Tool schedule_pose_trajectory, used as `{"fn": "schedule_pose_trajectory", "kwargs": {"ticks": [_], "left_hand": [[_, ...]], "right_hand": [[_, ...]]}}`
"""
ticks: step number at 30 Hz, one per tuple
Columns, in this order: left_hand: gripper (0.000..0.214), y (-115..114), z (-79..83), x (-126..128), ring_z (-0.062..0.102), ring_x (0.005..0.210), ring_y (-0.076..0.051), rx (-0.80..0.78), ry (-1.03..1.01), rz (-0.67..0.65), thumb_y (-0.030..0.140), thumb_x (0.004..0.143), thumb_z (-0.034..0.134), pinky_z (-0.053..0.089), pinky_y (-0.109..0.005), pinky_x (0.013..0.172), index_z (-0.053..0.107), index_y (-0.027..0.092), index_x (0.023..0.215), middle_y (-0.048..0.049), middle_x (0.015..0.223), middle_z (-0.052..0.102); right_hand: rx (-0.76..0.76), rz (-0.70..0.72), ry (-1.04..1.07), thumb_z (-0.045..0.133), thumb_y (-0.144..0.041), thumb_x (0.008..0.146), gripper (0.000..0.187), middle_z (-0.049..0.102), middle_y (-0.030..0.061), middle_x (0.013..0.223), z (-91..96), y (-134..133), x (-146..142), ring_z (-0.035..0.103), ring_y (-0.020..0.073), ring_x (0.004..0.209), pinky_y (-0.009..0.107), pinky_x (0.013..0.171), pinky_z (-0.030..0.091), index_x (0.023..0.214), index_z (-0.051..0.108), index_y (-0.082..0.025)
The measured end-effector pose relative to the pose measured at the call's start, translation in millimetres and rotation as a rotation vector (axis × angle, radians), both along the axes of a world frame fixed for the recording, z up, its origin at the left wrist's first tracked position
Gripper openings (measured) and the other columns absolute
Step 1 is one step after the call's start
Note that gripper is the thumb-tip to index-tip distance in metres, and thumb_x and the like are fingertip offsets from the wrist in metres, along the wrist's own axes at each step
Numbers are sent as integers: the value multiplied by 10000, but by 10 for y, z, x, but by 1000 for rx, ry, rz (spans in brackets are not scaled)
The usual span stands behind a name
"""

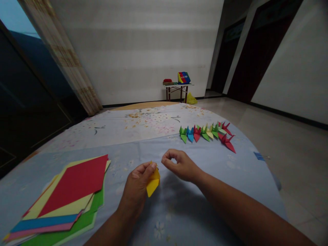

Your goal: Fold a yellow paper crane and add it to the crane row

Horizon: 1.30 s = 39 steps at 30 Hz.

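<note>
My left hand (138, 186) pinches a partly folded yellow paper piece (153, 183) above the cloth-covered table (205, 171). Just right of it, my right hand (179, 165) hovers with fingers curled and thumb meeting forefinger, nothing visible in them. Its fingertips are a short gap from the yellow paper. A row of several folded paper cranes (206, 134) in green, blue, red and yellow lies farther back on the right.
A fanned stack of coloured paper sheets (69, 193), red on top, lies at the near left. A small blue scrap (259, 156) sits by the right table edge. Beyond stand a small table (177, 89) with colourful items, a curtain (69, 65) and dark doorways.
</note>
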<state>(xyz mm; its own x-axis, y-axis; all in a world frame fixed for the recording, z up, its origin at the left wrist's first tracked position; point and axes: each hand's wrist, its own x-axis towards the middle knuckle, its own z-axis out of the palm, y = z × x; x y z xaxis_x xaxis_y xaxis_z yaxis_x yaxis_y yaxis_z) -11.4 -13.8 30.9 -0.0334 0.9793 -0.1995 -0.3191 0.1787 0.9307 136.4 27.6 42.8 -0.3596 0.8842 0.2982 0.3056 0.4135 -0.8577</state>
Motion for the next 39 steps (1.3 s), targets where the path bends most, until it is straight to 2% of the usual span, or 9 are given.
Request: {"fn": "schedule_pose_trajectory", "kwargs": {"ticks": [8, 15, 20, 26, 34, 39], "left_hand": [[252, 17, -63, -2, 588, 551, -110, 20, -15, -15, 350, 647, 726, 444, -196, 531, 652, 160, 797, 15, 645, 647], [259, 5, -65, 8, 590, 533, -117, 26, -15, -9, 359, 638, 732, 450, -208, 527, 663, 159, 788, 8, 638, 656], [281, 19, -52, 14, 600, 545, -125, 23, -22, 13, 377, 617, 744, 463, -221, 551, 673, 163, 784, 4, 654, 666], [305, 33, -80, 3, 609, 582, -136, 38, 27, 13, 389, 615, 746, 467, -223, 562, 684, 160, 807, -21, 734, 690], [290, 10, -43, 19, 598, 568, -125, 26, 56, 32, 368, 616, 747, 456, -213, 547, 689, 155, 804, -16, 704, 683], [312, 28, -38, 18, 596, 575, -128, 7, -1, 41, 374, 594, 757, 461, -224, 560, 685, 151, 799, -13, 705, 672]], "right_hand": [[-69, 61, 11, 542, -212, 750, 105, 596, -3, 678, -7, -30, -34, 528, 103, 658, 214, 632, 417, 705, 611, -147], [-48, 69, 14, 551, -196, 742, 84, 582, -6, 677, -37, -21, -32, 515, 100, 658, 205, 612, 404, 695, 601, -147], [-207, 129, 116, 500, -232, 786, 172, 575, -11, 631, -82, 32, -22, 509, 91, 618, 206, 593, 394, 686, 606, -140], [-313, 159, 216, 522, -238, 756, 145, 542, -23, 612, -85, 42, -27, 474, 79, 582, 203, 581, 386, 668, 586, -143], [-251, 139, 166, 549, -266, 762, 142, 543, -18, 630, -142, 52, -41, 471, 82, 599, 199, 570, 379, 725, 594, -136], [-206, 130, 154, 553, -325, 785, 198, 561, -10, 666, -153, 77, -28, 487, 90, 636, 205, 599, 397, 742, 596, -136]]}}
